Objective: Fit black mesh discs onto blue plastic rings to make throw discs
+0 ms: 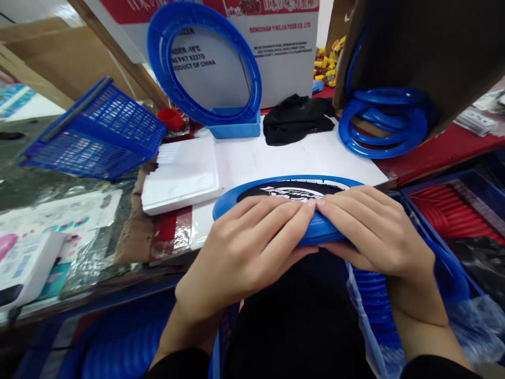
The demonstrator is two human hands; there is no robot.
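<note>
A blue plastic ring with black printed fabric stretched across it point(252, 188) is tilted at the near edge of the white tabletop. Over its near rim my left hand point(252, 242) is closed, fingers on top and thumb below. My right hand point(366, 229) grips the same rim from the other side, so both sets of fingertips meet near the middle. White lettering shows on the fabric; part of the near rim is covered by my hands. Behind it, another blue ring point(155, 58) stands upright in a light blue tray point(232, 130).
Black fabric point(295, 123) lies beside the tray. Several blue rings point(382, 152) spill from a cardboard box point(442, 58) at right. A blue basket point(98, 131) and a white foam slab point(185, 171) are at left. Red rings point(453, 205) fill a bin at right.
</note>
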